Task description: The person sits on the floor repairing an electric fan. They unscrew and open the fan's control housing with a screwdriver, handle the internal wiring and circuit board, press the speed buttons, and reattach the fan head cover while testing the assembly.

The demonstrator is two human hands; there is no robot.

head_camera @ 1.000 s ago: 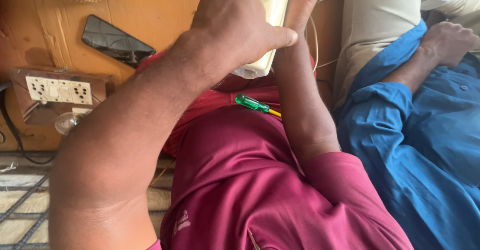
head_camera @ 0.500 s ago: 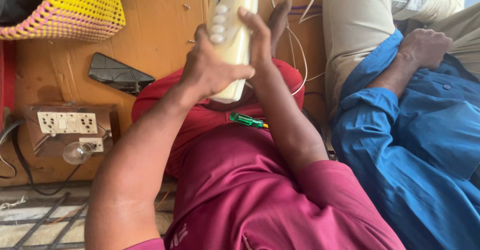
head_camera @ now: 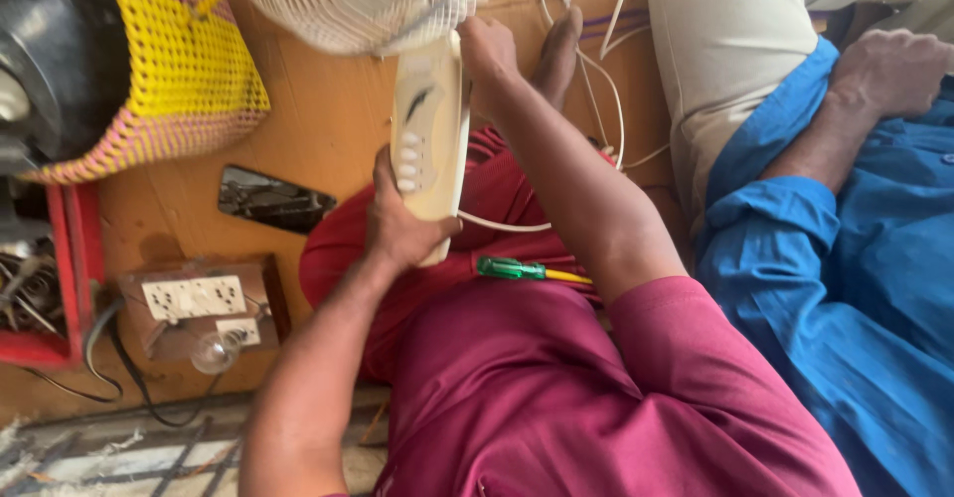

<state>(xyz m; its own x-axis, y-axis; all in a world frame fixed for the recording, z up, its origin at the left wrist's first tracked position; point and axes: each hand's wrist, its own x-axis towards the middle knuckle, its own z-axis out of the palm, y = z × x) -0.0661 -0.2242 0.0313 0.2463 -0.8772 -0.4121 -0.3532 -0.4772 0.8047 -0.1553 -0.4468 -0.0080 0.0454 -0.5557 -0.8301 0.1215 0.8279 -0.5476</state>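
Over your lap, in the head view, you hold a cream fan (head_camera: 429, 129) upright between both hands. Your left hand (head_camera: 402, 221) wraps the lower part of its stand, fingers closed around the back and the thumb lying across the front, just below a column of round push buttons. Your right hand (head_camera: 489, 52) grips the stand higher up, closed on its edge right under the white wire grille (head_camera: 358, 0), which is cut off by the top of the frame. The stand is a narrow, pale plastic column with a dark curved mark above the buttons; a white cord (head_camera: 502, 225) trails from its lower end across your red trousers. A green-handled screwdriver (head_camera: 525, 271) lies on your thigh just below the fan.

At upper left a yellow and pink woven basket (head_camera: 184, 80) sits on the orange surface (head_camera: 328, 129), with something dark and rounded in it that you cannot make out. Below it lie a dark phone (head_camera: 273, 199) and a wooden socket board (head_camera: 194, 303) with a bulb (head_camera: 212, 353). On the right, another person's hand (head_camera: 894, 65) rests on a blue sleeve.
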